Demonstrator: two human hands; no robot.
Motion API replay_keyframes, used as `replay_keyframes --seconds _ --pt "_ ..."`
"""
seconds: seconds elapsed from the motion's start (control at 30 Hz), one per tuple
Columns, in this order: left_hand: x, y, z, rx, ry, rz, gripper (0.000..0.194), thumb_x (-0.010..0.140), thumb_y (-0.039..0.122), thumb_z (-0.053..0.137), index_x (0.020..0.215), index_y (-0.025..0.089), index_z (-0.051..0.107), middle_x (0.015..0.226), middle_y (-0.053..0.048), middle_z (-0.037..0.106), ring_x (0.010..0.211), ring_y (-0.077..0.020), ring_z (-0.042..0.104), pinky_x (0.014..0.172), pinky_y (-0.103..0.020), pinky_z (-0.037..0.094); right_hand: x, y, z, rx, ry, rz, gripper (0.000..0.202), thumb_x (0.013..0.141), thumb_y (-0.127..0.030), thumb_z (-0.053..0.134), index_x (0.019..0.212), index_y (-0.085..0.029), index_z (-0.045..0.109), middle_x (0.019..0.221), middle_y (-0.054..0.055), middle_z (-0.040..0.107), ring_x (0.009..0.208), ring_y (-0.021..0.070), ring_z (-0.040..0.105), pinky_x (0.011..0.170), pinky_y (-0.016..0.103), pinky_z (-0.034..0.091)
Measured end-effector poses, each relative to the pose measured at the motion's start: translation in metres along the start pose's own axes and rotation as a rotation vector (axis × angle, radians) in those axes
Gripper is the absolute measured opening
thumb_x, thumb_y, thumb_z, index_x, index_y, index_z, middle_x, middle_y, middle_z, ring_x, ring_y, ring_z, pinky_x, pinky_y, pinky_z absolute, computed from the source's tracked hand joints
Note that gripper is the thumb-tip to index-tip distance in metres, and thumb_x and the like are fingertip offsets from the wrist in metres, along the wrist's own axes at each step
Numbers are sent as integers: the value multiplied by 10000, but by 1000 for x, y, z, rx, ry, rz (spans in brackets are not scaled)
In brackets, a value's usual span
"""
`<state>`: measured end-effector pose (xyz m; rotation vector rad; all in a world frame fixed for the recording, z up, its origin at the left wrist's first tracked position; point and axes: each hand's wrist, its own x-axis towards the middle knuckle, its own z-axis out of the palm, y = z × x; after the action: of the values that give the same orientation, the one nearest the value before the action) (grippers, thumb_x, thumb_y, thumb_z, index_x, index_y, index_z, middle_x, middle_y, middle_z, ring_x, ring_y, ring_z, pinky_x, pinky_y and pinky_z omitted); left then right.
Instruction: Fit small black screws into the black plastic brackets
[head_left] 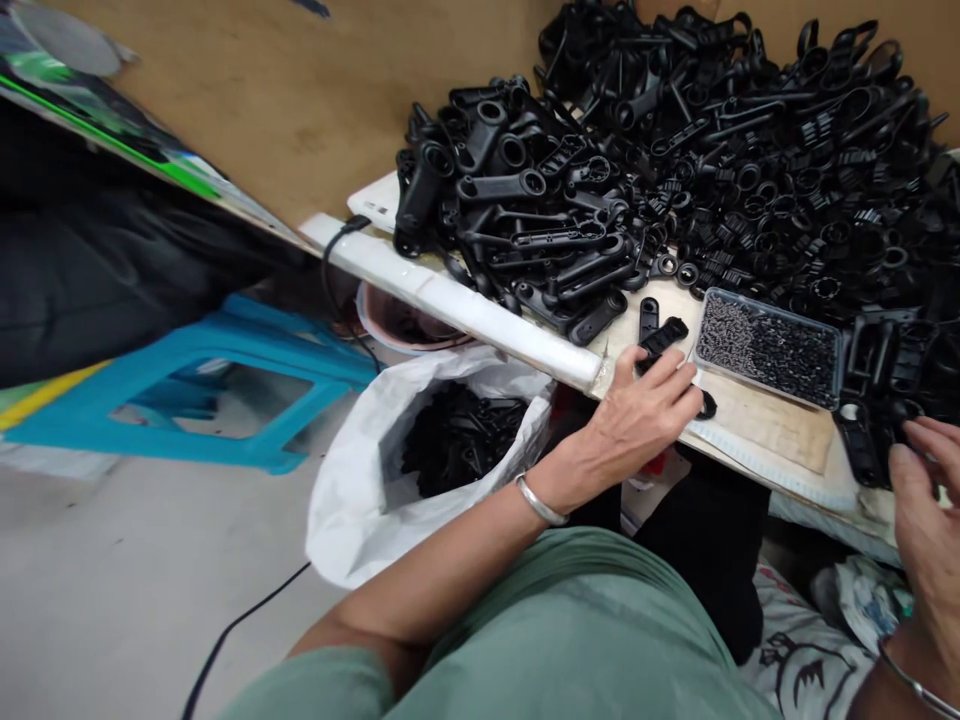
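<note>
My left hand [651,400] is at the table's front edge, its fingers closed on a short black plastic part [661,340]. Another small black part [649,316] lies just behind it, and a black ring [707,405] sits by the fingertips. At the right edge of the view, my right hand [926,480] has its thumb and fingers beside black parts [862,445] on the table; whether it grips one cannot be made out. Between the hands stands a clear box [766,348] of tiny silvery and black pieces.
A large heap of black plastic parts [675,170] covers the back of the table. Below the white table edge [450,300], a white sack [352,500] holds black parts. A blue stool [187,380] and a black cable [240,625] are at the left.
</note>
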<state>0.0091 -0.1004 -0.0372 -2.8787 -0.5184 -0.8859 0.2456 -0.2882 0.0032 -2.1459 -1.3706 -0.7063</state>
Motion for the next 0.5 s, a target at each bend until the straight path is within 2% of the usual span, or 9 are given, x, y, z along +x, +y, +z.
replay_keyframes --seconds 0.13,0.33,0.43,0.5 --pt "2 3 -1 -41 -48 25 211 1014 103 407 951 156 601 1112 -74 684 1088 -206 593 1002 -457 297 0 -22 9 106 -60 -90 219 888 -265 627 1062 -211 749 1111 106 734 1030 266 705 970 394 542" --pt "6 -9 1 -99 -99 -27 205 1002 98 424 942 154 611 1023 -62 686 1050 -218 596 1023 -493 282 -5 -33 18 187 -82 -106 185 886 -250 641 1031 -204 745 1066 92 746 996 244 718 960 366 552" --pt "8 -17 8 -232 -25 -127 200 1002 113 443 1000 173 634 1046 -45 698 1046 -190 608 1028 -460 286 -8 -36 21 197 -84 -81 167 883 -248 649 1009 -204 748 1063 91 749 986 242 722 955 364 557" --pt "8 -21 12 -345 95 -245 156 993 153 496 1021 179 647 1072 -46 700 1040 -175 618 990 -399 335 -11 -35 21 204 -83 -72 161 882 -248 652 1002 -200 747 1064 91 749 981 239 723 951 365 561"
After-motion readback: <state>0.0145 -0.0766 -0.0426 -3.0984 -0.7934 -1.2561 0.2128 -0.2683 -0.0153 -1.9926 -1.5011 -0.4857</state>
